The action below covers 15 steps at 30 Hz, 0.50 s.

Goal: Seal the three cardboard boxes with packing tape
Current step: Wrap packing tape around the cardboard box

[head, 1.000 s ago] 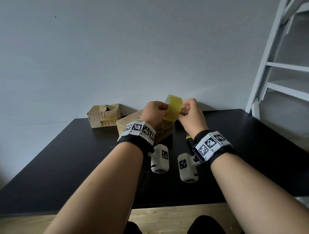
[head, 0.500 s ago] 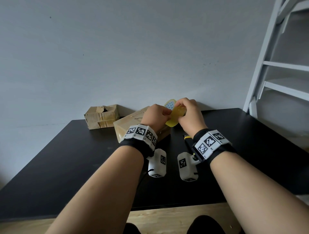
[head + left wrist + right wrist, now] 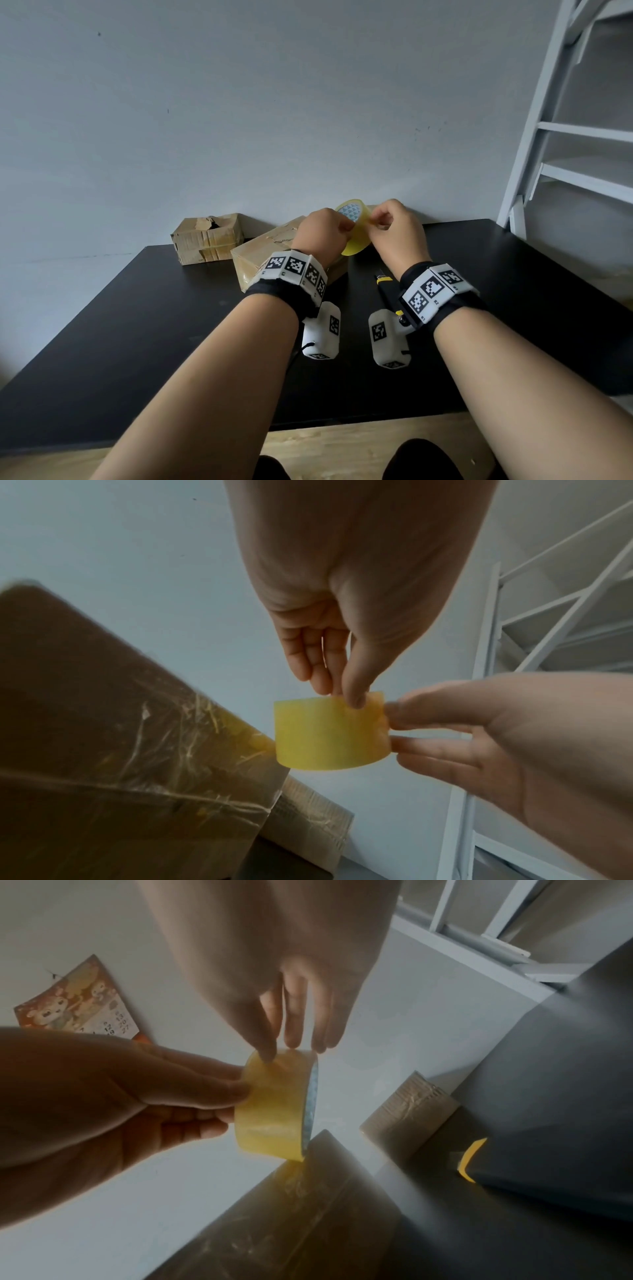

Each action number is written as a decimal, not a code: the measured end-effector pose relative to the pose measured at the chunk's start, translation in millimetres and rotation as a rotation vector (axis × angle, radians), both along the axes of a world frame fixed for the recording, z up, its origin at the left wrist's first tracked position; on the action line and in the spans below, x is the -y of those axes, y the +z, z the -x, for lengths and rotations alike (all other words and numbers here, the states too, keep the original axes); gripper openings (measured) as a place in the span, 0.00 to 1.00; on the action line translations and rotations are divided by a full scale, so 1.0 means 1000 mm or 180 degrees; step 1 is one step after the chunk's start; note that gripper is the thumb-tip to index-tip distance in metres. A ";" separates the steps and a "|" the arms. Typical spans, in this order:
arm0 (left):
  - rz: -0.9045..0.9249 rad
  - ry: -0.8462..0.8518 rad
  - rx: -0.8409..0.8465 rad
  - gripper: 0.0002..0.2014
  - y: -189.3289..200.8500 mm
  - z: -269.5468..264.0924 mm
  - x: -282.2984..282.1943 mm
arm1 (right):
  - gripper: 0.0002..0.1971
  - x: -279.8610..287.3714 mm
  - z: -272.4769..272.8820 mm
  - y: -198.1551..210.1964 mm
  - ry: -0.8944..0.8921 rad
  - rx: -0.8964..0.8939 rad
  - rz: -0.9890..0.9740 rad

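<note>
The roll of yellowish packing tape (image 3: 354, 229) is held in the air between both hands, above the near cardboard box (image 3: 274, 255) and in front of the wall. The left hand (image 3: 323, 236) is clamped on the roll with thumb and fingertips pinching its upper rim, as shown in the left wrist view, while the right hand (image 3: 397, 231) is closed on the opposite side, its thumb and fingers pressed against the outer winding as if the loose end were being sought; whether an end has been lifted cannot be told. The roll is judged light and rigid, with a smooth, slippery outer face; it is best gripped across its rims or through the core, and the free end is expected to be thin, clingy and prone to folding back on itself. The near box appears already wrapped in wrinkled clear tape and is likely stiff but dentable; a smaller cardboard box (image 3: 208, 238) with a torn, crumpled top stands further left against the wall, and a third box edge is seen only in the wrist views. A black-and-yellow utility knife (image 3: 385, 286) lies on the matte black table (image 3: 137, 325), just right of the near box. A plain pale wall is behind, a white stair frame (image 3: 548, 120) stands at the right, and a calendar (image 3: 77, 1004) hangs on the wall.
</note>
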<state>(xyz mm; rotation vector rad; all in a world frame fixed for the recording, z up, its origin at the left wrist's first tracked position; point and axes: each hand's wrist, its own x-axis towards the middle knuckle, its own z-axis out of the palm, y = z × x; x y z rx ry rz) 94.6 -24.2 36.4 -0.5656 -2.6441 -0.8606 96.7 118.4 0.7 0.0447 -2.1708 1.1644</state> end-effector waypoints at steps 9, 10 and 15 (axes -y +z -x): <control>0.1038 -0.0050 -0.0602 0.14 0.005 0.001 -0.001 | 0.09 0.002 -0.005 0.007 -0.0392 -0.0076 -0.0736; 0.1105 -0.0068 -0.0638 0.13 0.005 0.000 -0.001 | 0.09 0.003 -0.006 0.007 -0.0455 -0.0082 -0.0877; 0.1335 -0.0069 -0.0619 0.15 0.004 0.002 0.003 | 0.08 0.010 -0.007 0.009 -0.0646 0.0102 -0.1184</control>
